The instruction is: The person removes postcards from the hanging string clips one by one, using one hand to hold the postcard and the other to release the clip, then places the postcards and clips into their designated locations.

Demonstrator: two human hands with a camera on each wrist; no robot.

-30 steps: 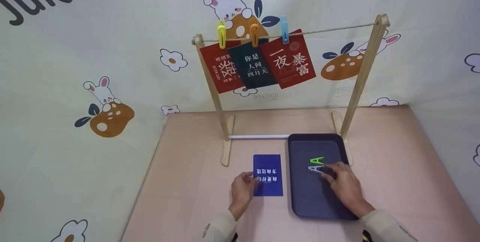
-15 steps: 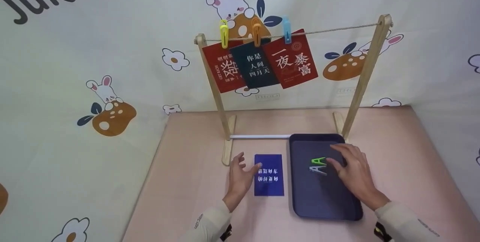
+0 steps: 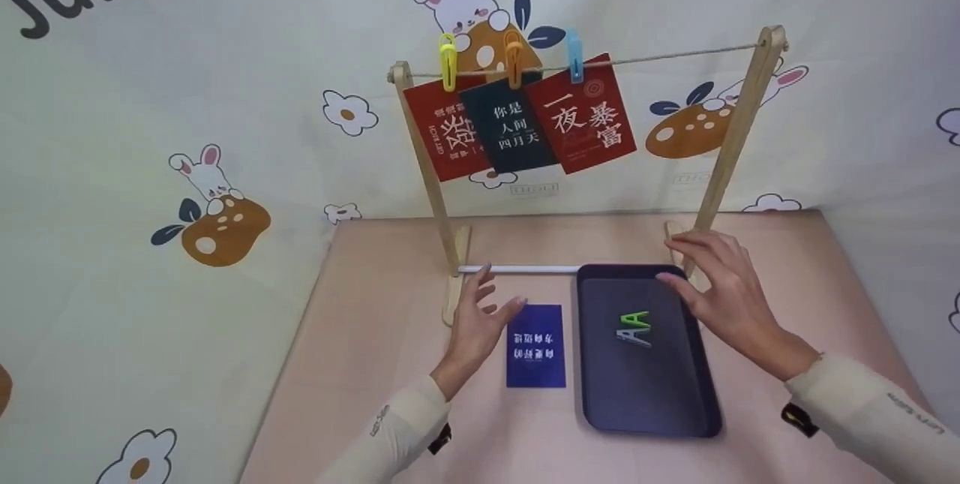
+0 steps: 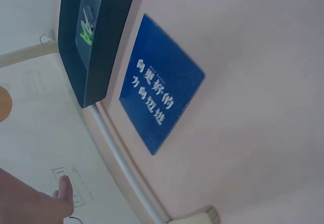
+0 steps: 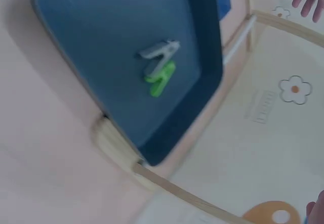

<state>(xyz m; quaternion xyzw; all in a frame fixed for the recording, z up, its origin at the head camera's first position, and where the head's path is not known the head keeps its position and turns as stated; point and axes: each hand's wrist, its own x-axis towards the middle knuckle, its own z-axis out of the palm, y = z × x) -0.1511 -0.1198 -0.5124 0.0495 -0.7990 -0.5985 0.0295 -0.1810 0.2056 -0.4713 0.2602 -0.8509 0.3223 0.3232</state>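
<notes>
Left grip (image 3: 474, 320) near blue card (image 3: 536, 347).

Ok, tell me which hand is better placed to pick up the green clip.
Likely the right hand: it is empty and nearer the green clip in the tray. The left hand, also empty, is farther off, by the blue card.

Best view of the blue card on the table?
Left wrist: the blue card shows large, whole and uncovered. Head: smaller, its text upside down, the left hand overlapping a corner. Right wrist: only a small piece at the top edge.
</notes>
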